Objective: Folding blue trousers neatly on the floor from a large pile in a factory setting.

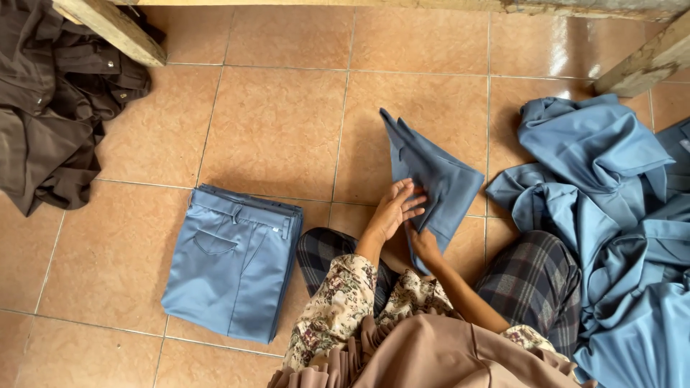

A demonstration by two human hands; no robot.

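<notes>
We have bare tiled floor point(280, 122) ahead of our hands, open from the folded blue garment point(435, 179) leftward and up to the wooden beam point(115, 29) at the top. On the left, a stack of folded blue trousers point(230, 262) sits just beside our knee, and a heap of brown clothes point(50, 100) blocks the far left corner. To the right, a pile of loose blue garments point(611, 237) crowds against our leg, leaving only a narrow strip of tile beside the folded piece.
</notes>
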